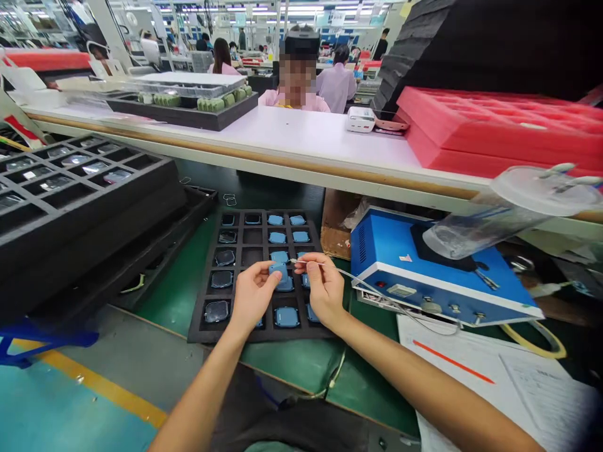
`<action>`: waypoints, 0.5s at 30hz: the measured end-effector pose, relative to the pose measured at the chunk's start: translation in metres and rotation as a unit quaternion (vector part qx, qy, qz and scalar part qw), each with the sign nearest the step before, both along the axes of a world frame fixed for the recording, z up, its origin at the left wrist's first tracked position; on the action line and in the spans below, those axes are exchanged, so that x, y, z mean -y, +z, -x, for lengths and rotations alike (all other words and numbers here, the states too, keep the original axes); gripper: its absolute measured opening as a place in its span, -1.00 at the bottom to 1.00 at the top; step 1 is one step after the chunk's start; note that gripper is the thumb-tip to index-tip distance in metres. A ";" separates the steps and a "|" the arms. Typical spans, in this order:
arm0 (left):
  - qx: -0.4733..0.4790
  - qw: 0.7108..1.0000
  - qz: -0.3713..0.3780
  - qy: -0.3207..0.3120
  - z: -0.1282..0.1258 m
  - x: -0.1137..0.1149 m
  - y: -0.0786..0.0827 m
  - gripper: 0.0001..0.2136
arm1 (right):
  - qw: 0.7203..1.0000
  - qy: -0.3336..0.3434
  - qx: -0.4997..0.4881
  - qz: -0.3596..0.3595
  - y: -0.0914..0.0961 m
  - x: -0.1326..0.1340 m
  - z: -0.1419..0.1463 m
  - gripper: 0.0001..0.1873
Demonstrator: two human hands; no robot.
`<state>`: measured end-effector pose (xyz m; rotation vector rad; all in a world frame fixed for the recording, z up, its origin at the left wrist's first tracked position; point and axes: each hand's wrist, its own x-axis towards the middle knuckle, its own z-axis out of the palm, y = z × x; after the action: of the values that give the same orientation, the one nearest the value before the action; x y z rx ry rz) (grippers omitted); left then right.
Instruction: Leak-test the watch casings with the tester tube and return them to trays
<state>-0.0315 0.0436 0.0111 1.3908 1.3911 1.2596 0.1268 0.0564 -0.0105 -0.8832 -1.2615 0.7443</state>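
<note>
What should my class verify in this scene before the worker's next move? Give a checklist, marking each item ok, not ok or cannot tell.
1. Blue case gripped: ok; the left hand holds it between thumb and fingers, over the black tray.
2. White cable in hand: ok; the right hand holds it near its tip.
3. Tip touching the case: cannot tell; too small to judge.
4. Cable plugged into the blue box: cannot tell; it loops in front, its far end unclear.
5. Area beside the box free of papers: not ok; sheets lie there, an orange-red stick on them.
</note>
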 end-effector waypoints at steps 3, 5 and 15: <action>0.079 0.996 0.017 0.031 -0.011 0.017 -0.007 -0.64 | 1.000 0.016 0.008 -0.014 -0.006 0.002 -0.004 -0.73; 0.119 0.992 0.027 0.044 -0.014 0.021 -0.007 -0.61 | 0.999 0.024 0.016 -0.025 -0.010 0.002 -0.006 -0.78; 0.131 0.987 0.023 0.092 -0.024 0.031 -0.004 -0.80 | 0.986 0.068 0.114 -0.097 0.002 0.015 -0.015 -0.80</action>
<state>-0.0070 0.0130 0.0067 1.0405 1.3778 1.4627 0.1415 0.0418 -0.0087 -0.7431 -1.5830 0.6265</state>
